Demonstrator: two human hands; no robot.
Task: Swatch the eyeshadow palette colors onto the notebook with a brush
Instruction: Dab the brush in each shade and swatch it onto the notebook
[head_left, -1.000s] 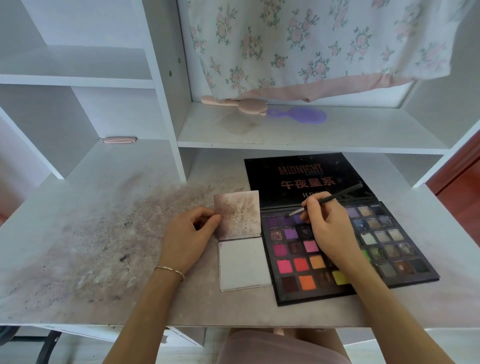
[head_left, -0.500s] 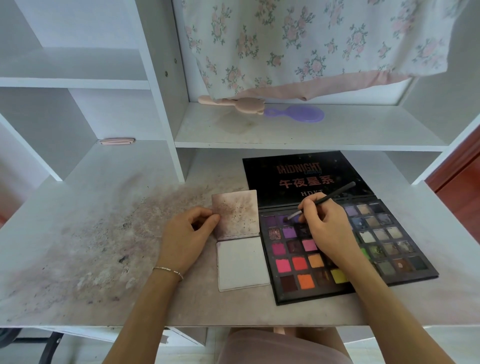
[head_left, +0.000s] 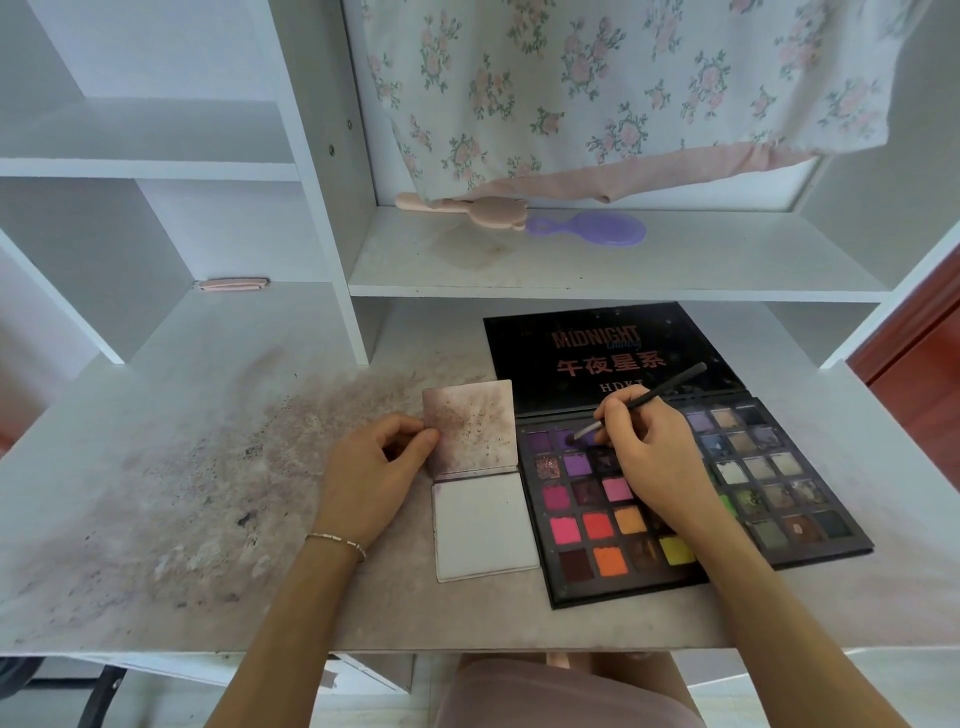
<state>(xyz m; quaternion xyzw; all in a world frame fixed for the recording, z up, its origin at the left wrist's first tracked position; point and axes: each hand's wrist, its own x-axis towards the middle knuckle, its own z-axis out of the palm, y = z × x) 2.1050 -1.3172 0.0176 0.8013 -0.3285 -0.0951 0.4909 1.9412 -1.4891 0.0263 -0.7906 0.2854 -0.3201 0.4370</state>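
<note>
Two hands work at the stained desk: the right hand grips a thin brush, tip in a purple pan of the open eyeshadow palette, while the left hand pinches the notebook just beside it.

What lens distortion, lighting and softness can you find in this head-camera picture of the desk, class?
Head view: wide-angle bending, so the shelf uprights lean outward and the desk edge bows; light is soft and even, with only a faint shadow under the left hand; no strong glare on the palette; the brush in the right hand looks sharp, the corners softer.
</note>
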